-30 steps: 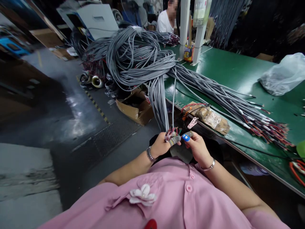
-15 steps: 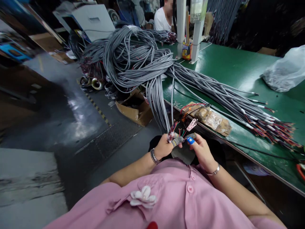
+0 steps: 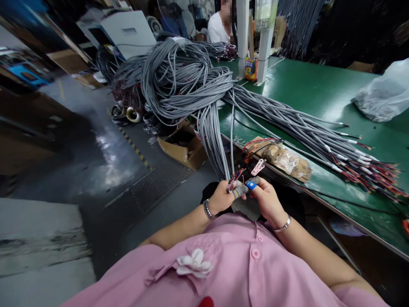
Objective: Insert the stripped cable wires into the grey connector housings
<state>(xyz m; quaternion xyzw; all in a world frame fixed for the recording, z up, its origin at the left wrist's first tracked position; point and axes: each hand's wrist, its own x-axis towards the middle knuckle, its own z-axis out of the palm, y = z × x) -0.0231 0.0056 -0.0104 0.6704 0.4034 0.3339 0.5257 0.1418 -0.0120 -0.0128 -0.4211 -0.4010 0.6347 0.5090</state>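
Note:
My left hand (image 3: 224, 197) is closed around the stripped end of a grey cable, where thin coloured wires (image 3: 235, 178) fan out above the fingers. Grey finger covers wrap its thumb and a fingertip. Right beside it, my right hand (image 3: 266, 197) is pinched, with blue tape around the thumb and a grey cover on the index finger. Its fingertips meet the left thumb at the wires; the strand between them is too small to make out clearly. A hanging bunch of grey cables (image 3: 211, 140) runs down to the left hand from the table edge.
A big coil of grey cables (image 3: 179, 81) lies over the green table (image 3: 297, 81), its ends fanning right. Near the edge sit a taped wooden block (image 3: 284, 160) and a pink clip (image 3: 258, 167). A cardboard box (image 3: 185, 149) stands below. A person (image 3: 219, 26) sits behind.
My right hand has moved slightly left, closer to the left thumb. Green wires that stuck up between the hands no longer show there. The view has shifted a little.

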